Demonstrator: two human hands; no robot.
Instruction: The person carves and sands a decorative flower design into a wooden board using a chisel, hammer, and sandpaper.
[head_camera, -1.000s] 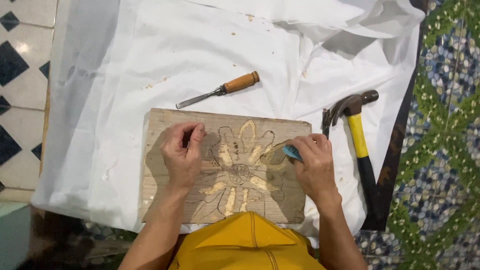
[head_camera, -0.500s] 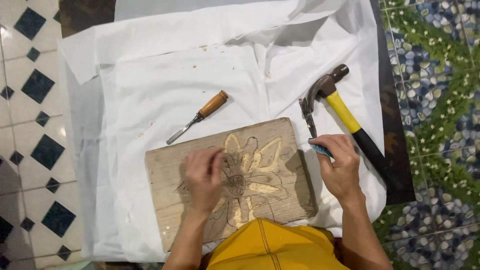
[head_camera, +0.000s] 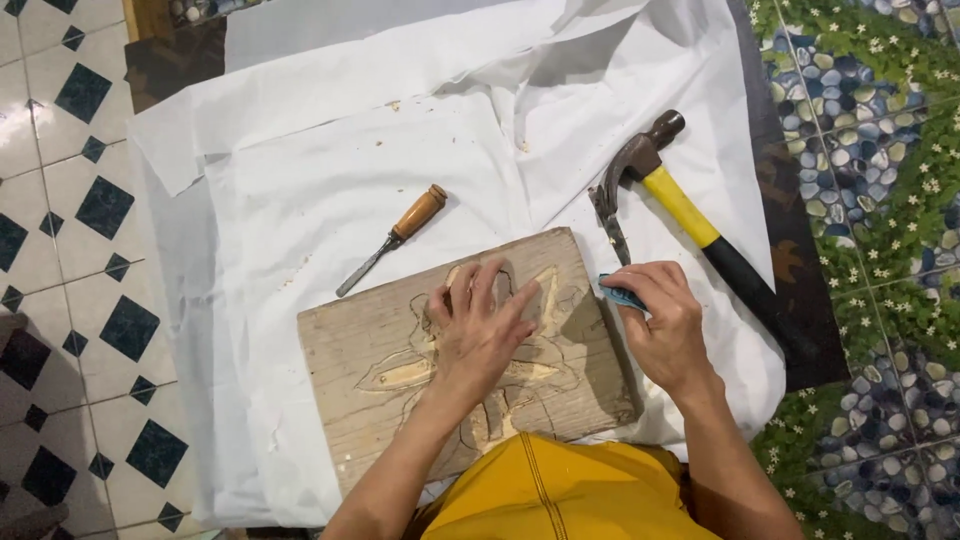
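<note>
A wooden board (head_camera: 370, 350) carved with a flower pattern lies on a white cloth (head_camera: 330, 180) in front of me. My left hand (head_camera: 480, 330) rests flat on the carving in the middle of the board, fingers spread. My right hand (head_camera: 665, 325) sits at the board's right edge, pinching a small blue object (head_camera: 620, 293) that is mostly hidden by the fingers. A claw hammer (head_camera: 690, 215) with a yellow and black handle lies just beyond my right hand. A chisel (head_camera: 395, 238) with a wooden handle lies on the cloth above the board.
The cloth is rumpled at the top right. Tiled floor with dark diamonds (head_camera: 60, 250) lies to the left, and a pebble and flower patterned floor (head_camera: 870, 150) to the right. My yellow garment (head_camera: 560, 495) shows at the bottom.
The view has swung, so board and tools now sit tilted and further right. My left hand has slid from the board's left part onto the middle of the carving. My right hand keeps its hold.
</note>
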